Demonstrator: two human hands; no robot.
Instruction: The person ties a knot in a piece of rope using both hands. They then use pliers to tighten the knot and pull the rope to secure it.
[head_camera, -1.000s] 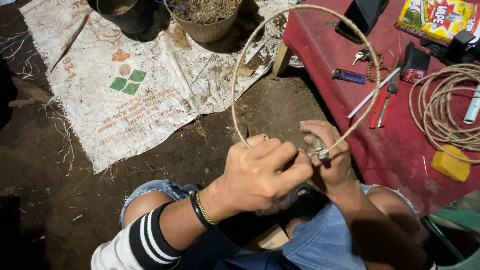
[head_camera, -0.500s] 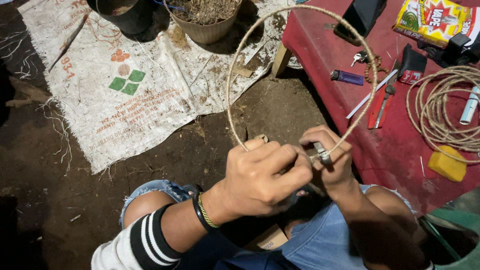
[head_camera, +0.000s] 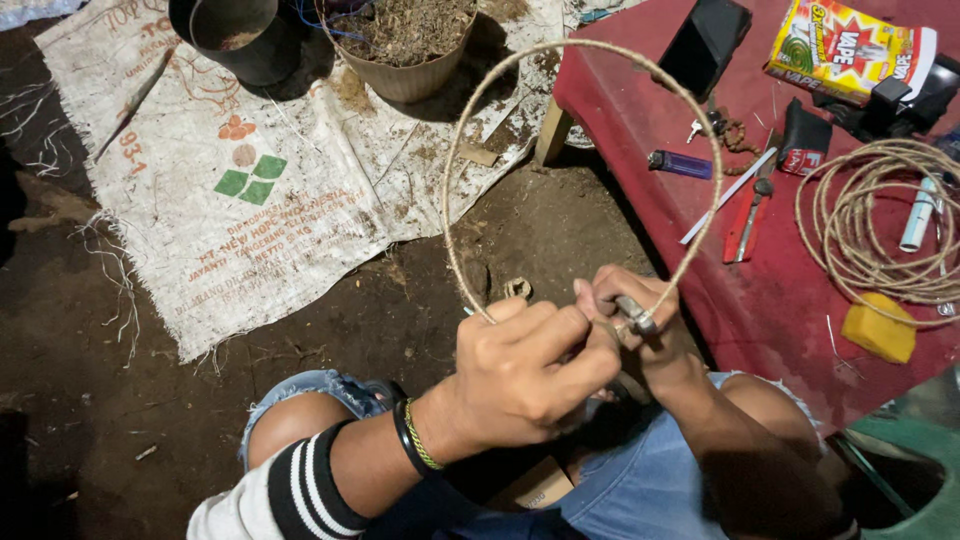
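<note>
We grip a twine-wrapped hoop (head_camera: 580, 150) over bare dirt.
Left hand (head_camera: 525, 375) and right hand (head_camera: 635, 325) fingers clamped together at its near edge.

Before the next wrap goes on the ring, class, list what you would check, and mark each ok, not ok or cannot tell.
1. Left hand grips the ring at its bottom: ok.
2. Right hand pinches the join: ok.
3. Ring keeps a round shape: ok.
4. Wrap is tight at the join: cannot tell, fingers hide it.
5. Spare cord coil lies on the red table: ok.
6. Scissors on that table: ok.
</note>
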